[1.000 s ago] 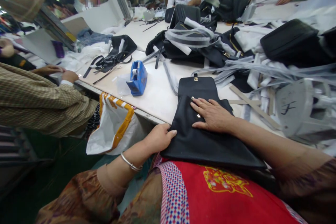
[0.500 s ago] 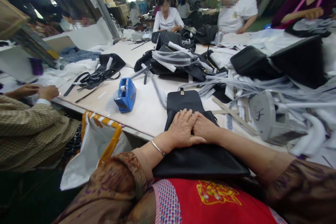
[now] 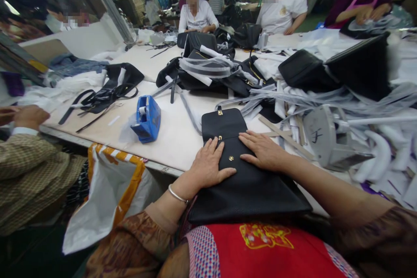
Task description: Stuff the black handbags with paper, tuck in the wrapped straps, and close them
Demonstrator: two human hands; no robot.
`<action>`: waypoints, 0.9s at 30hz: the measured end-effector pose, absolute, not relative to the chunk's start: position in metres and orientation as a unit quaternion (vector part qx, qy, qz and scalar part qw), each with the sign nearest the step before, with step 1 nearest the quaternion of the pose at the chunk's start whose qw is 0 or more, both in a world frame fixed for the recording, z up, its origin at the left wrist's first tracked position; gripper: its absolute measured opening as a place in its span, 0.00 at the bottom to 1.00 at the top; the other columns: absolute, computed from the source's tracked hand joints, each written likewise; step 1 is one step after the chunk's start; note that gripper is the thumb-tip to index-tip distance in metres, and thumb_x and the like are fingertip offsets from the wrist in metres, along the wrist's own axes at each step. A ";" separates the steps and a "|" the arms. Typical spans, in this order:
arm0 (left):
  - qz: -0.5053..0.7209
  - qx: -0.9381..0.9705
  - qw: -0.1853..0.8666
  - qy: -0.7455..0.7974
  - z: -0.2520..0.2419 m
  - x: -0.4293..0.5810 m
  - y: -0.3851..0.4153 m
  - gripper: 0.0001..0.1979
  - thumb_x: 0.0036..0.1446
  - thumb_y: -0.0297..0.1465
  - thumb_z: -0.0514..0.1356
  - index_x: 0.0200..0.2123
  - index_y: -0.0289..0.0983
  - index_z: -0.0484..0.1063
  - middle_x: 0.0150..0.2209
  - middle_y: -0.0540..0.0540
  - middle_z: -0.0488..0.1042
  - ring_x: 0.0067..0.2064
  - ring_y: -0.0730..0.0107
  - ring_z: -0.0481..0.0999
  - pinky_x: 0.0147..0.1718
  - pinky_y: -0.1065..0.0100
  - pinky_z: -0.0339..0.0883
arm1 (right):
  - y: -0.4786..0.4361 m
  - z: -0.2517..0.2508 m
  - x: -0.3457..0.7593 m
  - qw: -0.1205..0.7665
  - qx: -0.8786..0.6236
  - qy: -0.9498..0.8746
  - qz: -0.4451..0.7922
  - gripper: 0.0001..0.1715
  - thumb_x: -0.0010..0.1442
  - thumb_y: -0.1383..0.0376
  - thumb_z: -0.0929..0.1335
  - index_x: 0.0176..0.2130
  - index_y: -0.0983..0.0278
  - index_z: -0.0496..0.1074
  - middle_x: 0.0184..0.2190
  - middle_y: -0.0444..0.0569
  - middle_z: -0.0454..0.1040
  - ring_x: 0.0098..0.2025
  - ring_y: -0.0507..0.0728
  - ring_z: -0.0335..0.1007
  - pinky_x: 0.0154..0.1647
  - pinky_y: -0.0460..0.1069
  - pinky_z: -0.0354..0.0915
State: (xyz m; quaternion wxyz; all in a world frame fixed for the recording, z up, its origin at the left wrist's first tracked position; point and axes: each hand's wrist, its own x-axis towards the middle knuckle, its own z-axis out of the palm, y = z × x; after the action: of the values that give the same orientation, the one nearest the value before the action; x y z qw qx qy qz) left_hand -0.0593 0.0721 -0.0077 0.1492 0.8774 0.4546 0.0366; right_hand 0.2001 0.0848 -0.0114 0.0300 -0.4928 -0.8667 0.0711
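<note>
A black leather bag [image 3: 247, 191] lies at the table's near edge, against my red apron. Its flap [image 3: 224, 122] is folded back away from me, with a gold clasp [image 3: 220, 113] near the far end. A round gold stud [image 3: 231, 158] shows on the bag between my hands. My left hand [image 3: 208, 163] rests flat on the bag's left side, fingers stretched, a bracelet on the wrist. On the right side, my right hand [image 3: 262, 151] lies flat with fingers extended. Both hands are open and touch the leather.
A blue tape dispenser [image 3: 146, 118] stands left of the bag; a grey dispenser [image 3: 332, 139] is at right. Black bags and straps [image 3: 208, 74] are heaped ahead. A white sack [image 3: 100, 195] with orange tape hangs below the table edge. Co-workers sit around the table.
My hands have moved apart from their overlapped position at the middle of the bag. The gold stud between them is now uncovered. The camera view has shifted slightly to the right.
</note>
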 end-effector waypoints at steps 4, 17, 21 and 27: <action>0.032 0.871 0.153 0.466 -0.003 -0.058 0.070 0.50 0.55 0.63 0.48 0.69 0.34 0.51 0.71 0.34 0.46 0.71 0.44 0.45 0.65 0.48 0.49 | 0.092 -0.013 0.203 0.054 -0.516 -0.850 0.090 0.39 0.66 0.47 0.59 0.64 0.69 0.62 0.65 0.60 0.61 0.67 0.71 0.53 0.65 0.65 0.55; 0.029 0.855 0.167 0.489 -0.004 -0.058 0.069 0.50 0.54 0.63 0.49 0.70 0.35 0.48 0.72 0.34 0.43 0.71 0.44 0.42 0.65 0.45 0.49 | 0.112 -0.008 0.216 0.238 -0.676 -0.627 0.304 0.22 0.50 0.54 0.72 0.43 0.63 0.76 0.33 0.48 0.78 0.34 0.58 0.74 0.37 0.52 0.70; 0.036 0.853 0.166 0.494 -0.005 -0.057 0.068 0.50 0.54 0.63 0.49 0.70 0.35 0.48 0.71 0.33 0.43 0.71 0.43 0.42 0.64 0.44 0.48 | 0.125 -0.019 0.205 0.243 -0.678 -0.646 0.254 0.12 0.53 0.57 0.69 0.32 0.63 0.74 0.26 0.45 0.75 0.32 0.56 0.71 0.35 0.50 0.66; 0.034 0.844 0.174 0.506 -0.003 -0.054 0.067 0.50 0.54 0.63 0.50 0.69 0.33 0.50 0.71 0.30 0.44 0.71 0.40 0.43 0.63 0.43 0.50 | 0.128 -0.011 0.204 0.193 -0.644 -0.711 0.208 0.13 0.57 0.58 0.68 0.36 0.64 0.76 0.32 0.51 0.77 0.38 0.61 0.73 0.42 0.54 0.68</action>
State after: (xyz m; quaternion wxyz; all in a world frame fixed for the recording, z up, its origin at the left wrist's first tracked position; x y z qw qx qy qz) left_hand -0.0543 0.0673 -0.0035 0.1735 0.8441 0.5062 0.0345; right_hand 0.2035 0.1284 -0.0106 0.1929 -0.6439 -0.7106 0.2079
